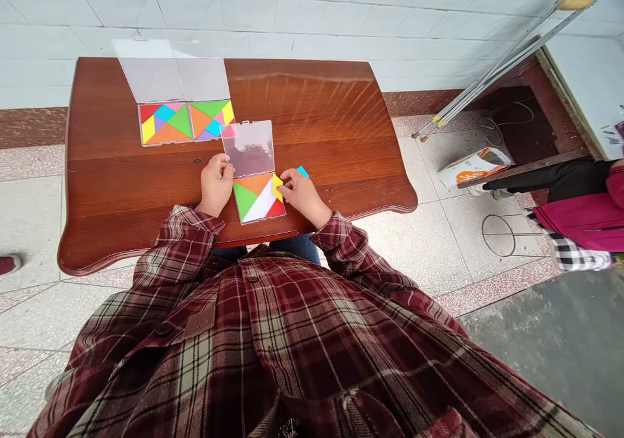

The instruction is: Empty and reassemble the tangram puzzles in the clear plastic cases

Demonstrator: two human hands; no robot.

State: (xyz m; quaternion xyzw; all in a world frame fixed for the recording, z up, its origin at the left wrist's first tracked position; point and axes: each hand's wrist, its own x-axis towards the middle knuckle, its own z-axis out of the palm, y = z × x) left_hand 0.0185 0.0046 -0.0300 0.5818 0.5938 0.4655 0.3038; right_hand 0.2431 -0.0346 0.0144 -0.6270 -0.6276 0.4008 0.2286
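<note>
A clear tangram case lies open near the table's front edge, its transparent lid tilted up at the back. Inside are orange, green and red pieces, with a white gap across the middle. My left hand is closed at the lid's left edge, thumb and fingers pinching it. Between the fingertips of my right hand is a yellow tangram piece, at the case's right side. A blue piece lies just behind that hand, partly hidden by it.
Two filled tangram cases stand side by side at the back left, lids raised. They rest on a brown wooden table against a tiled wall. On the right are metal poles, a carton and another person's sleeve.
</note>
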